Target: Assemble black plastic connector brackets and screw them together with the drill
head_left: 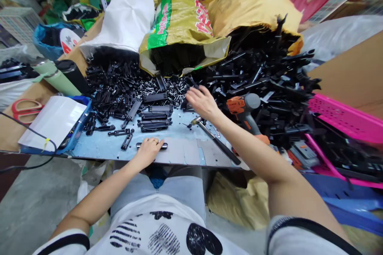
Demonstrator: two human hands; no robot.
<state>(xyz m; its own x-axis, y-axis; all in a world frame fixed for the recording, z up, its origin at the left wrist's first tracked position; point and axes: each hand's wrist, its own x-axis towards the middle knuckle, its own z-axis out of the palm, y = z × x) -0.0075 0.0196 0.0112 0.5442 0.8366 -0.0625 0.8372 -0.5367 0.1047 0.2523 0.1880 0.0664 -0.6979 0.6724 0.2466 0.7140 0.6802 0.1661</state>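
Observation:
My left hand (150,150) is closed over a black plastic bar (163,146) lying at the table's front edge; the bar's ends show on both sides of it. My right hand (203,101) reaches forward with its fingers stretched over the heap's near edge, close to small silver screws or pins (178,91) and dark parts. What lies under those fingertips is partly hidden. Between the hands is a neat stack of black plastic bars (154,121). A hammer (217,141) with a black handle rests below my right forearm.
An orange and grey cordless drill (243,107) lies right of my right arm, against a large pile of black parts (269,75). Open sacks (179,12) stand behind. Scissors (26,110), a blue tray (85,117) and bottles are at left; a pink basket (344,117) is at right.

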